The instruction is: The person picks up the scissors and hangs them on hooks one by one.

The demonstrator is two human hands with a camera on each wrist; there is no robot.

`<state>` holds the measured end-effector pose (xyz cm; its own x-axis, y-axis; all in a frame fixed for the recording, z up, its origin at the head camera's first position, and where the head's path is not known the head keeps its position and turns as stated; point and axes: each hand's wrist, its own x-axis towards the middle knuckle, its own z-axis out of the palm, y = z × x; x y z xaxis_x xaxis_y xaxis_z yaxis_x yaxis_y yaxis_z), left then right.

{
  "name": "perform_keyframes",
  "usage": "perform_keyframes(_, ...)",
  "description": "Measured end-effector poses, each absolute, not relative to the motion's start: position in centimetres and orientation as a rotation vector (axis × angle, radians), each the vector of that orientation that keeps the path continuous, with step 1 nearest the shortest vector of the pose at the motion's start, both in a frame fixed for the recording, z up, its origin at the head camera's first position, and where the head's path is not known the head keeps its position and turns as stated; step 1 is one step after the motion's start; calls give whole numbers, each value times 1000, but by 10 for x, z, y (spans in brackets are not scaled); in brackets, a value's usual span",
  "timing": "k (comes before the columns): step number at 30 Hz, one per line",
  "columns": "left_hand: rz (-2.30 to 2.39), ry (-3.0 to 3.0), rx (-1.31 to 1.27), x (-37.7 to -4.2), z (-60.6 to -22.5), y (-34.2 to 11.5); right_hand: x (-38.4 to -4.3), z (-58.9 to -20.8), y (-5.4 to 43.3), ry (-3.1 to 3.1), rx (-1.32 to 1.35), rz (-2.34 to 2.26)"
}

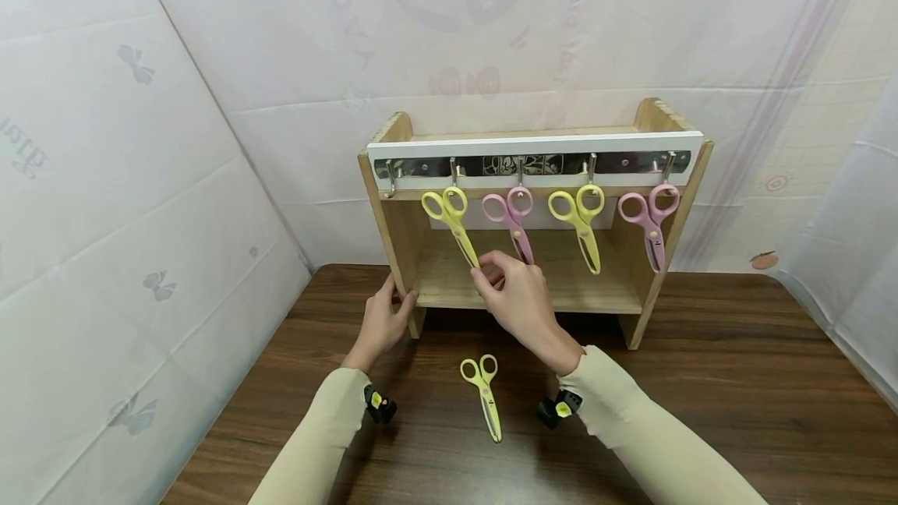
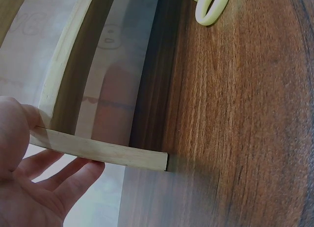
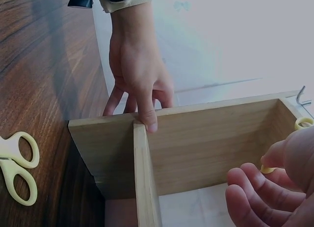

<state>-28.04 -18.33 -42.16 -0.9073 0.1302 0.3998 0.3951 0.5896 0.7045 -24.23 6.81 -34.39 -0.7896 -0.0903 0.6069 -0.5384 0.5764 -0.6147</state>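
Observation:
My right hand pinches the blade tip of a pair of yellow scissors, whose handle hangs at the second hook from the left. In the right wrist view, the right hand hides most of these scissors. With thumb inside and fingers outside, my left hand grips the left side panel of a wooden shelf; the left wrist view shows the fingers around the panel's edge. Another pair of yellow scissors lies on the table between the forearms, blades toward me.
Pink scissors, more yellow scissors and a second pink pair hang along the hook rail. The leftmost hook bears nothing. The shelf stands on a dark wooden table before a white printed curtain.

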Motion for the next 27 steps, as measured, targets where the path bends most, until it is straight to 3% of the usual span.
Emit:
perform_keyframes(13,-1217,-2503,-418,-281,-422,-183,-238,-349,74,-2361,532,1113)
perform_keyframes(27,-1209,-2513,-409,-282,-423,-184,-218,-396,83,-2599,527,894)
